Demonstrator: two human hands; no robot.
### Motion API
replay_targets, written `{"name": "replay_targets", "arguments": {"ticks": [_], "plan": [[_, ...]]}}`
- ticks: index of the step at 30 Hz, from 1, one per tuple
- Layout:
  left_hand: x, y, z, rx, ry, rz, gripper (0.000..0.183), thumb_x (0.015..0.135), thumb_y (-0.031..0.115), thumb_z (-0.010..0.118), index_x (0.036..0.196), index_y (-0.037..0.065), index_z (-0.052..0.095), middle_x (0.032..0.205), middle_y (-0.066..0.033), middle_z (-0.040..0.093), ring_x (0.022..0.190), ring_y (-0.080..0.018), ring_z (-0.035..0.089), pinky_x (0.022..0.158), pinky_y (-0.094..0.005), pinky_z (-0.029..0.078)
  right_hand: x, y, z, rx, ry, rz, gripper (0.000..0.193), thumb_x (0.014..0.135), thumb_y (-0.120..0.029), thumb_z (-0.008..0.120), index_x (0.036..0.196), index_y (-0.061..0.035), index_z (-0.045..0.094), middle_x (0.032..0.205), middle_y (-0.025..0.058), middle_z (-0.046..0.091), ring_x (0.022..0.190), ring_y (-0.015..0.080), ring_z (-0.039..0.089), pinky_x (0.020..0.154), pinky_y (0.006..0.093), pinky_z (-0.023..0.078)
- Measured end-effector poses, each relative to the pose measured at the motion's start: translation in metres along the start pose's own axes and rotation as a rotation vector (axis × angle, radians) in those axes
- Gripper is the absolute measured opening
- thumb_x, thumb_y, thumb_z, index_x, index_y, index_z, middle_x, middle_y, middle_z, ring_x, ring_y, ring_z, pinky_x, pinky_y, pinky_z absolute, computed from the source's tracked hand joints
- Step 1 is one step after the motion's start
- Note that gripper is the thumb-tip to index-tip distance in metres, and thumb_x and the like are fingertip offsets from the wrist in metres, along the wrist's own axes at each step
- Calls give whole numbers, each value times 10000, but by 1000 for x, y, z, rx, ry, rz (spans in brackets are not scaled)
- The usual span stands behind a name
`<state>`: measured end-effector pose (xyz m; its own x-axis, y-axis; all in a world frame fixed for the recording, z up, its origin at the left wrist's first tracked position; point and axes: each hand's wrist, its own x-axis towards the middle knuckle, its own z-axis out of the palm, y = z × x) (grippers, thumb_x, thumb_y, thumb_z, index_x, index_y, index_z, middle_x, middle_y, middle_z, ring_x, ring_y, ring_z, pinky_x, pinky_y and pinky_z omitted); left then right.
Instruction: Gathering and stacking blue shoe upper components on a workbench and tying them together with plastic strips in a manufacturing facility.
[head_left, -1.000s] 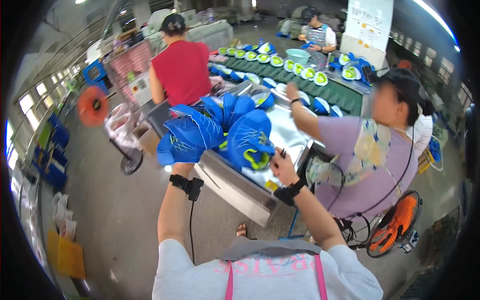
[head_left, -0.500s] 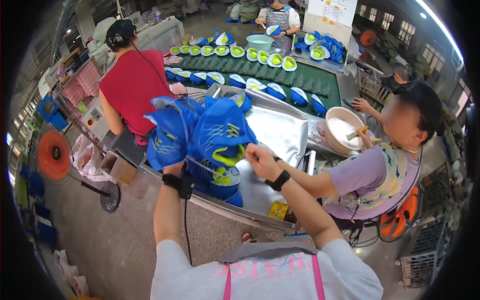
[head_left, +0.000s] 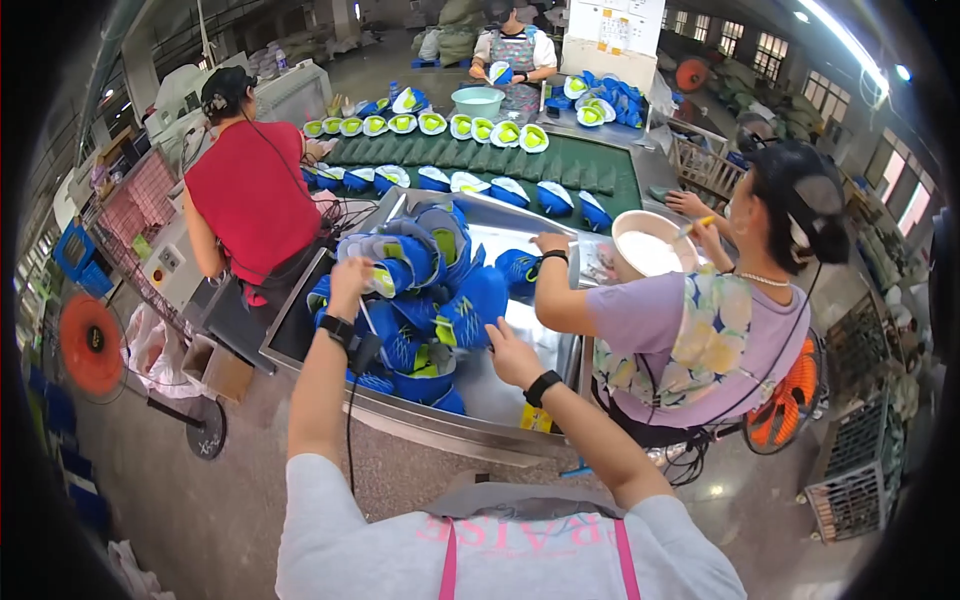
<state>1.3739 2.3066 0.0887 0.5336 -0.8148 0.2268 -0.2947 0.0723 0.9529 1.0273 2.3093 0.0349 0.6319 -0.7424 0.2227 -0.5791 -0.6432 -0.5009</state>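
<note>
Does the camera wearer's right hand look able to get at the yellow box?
Probably yes: the right hand is close to the yellow box, with bare metal tray showing between them.

Left hand: in among the blue uppers, and its exact grip is too small to tell!
Right hand: touching an upper or just beside it? Can't call it.
Pile: lower uppers vanish beneath the top ones.
Yellow box: part-hidden by the right forearm.
Far co-worker: head clipped by the top edge.
Wall sheets: print too small.
Grey shirt: sliced off at the bottom.
</note>
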Motion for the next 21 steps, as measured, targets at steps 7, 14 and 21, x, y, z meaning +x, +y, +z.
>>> {"name": "replay_targets", "arguments": {"ticks": [7,14,21], "plan": [[-108,235,27,-173,85,527,252,919,195,425,775,17,530,807,-60,596,728,-112,535,634,-241,421,-56,-89,-48,627,160,-73,457,875,-129,463,1308,-85,325,1342,148,366,934,287,578,724,376,488],[-334,254,82,104,-1452,866,85,751,2,551,825,45,556,964,-67,607,798,-311,581,717,-344,471,-219,-105,-66,1308,164,-201,358,936,-231,407,1221,-16,414,1194,99,490,793,78,512,603,217,444],[-387,228,188,124,-1290,728,74,770,56,508,721,26,555,716,-100,573,662,-270,571,573,-330,433,-485,-103,-90,1263,668,763,263,901,-290,507,829,-42,561,664,-5,540,554,58,461,486,204,368]]}}
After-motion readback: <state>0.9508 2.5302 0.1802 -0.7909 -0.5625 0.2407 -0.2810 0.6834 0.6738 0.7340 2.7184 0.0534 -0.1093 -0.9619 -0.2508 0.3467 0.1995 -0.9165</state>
